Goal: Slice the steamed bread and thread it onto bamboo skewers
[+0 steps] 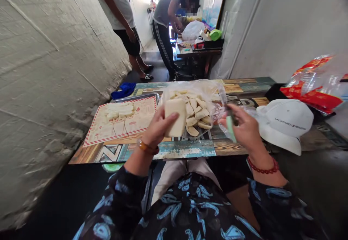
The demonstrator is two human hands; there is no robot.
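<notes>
My left hand (160, 124) is closed around a smooth, cream-coloured block of bread (176, 115), thumb across its near face. In my right hand (243, 125) is a knife (223, 96) with a light green handle, its blade pointing up and away from me, apart from the block. Behind and to the right of the block, an open clear plastic bag (190, 86) holds many pale bread slices (201, 114). To the left lies a tray lined with red-and-white bordered paper (108, 140), with a row of pale pieces (119, 111) at its far side.
All this rests on a patterned wood-look table (187, 149). A white cap (285, 120) and a red-and-clear plastic package (315, 87) sit at the right; a blue cloth (123, 90) is at the far left corner. Beyond, two people stand near another cluttered table (199, 51).
</notes>
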